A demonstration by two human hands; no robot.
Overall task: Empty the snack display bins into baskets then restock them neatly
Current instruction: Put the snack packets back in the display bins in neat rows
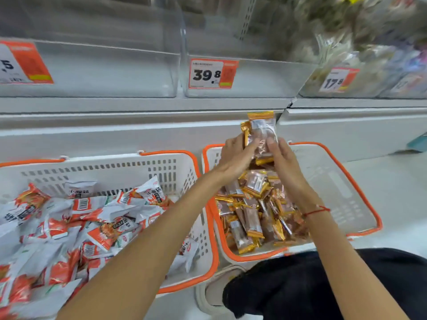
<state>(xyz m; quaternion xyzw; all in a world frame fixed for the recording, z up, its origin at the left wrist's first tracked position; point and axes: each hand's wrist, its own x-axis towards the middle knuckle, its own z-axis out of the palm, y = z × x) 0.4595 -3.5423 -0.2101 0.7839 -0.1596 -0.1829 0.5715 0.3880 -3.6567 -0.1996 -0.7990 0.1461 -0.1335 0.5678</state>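
At far left a clear display bin (pixel 92 72) sits on the shelf with an orange price tag (pixel 25 63) on its front. Below it, my left basket (pixel 161 162), white with an orange rim, is heaped with white-and-orange snack packets (pixel 76 218). My left forearm crosses over that basket's right corner. Above, the middle bin (pixel 254 77) carries a tag reading 39.8 (pixel 212 73). My left hand (pixel 235 155) has its fingers curled round the left side of a small stack of brown-and-gold wrapped bars (pixel 261 137), held upright above the right basket (pixel 335 176). My right hand (pixel 286 160) grips the same stack from the other side, thumb laid along its front. Under both hands, more brown-and-gold bars (pixel 254 213) lie piled in the near left part of that basket; its right part shows bare white mesh. A red string (pixel 316 211) circles my right wrist. Further right, a bin (pixel 369 72) tagged 17.8 (pixel 338 80) holds blurred packets. My dark trouser knee (pixel 312 285) and a pale shoe (pixel 215 294) show below.
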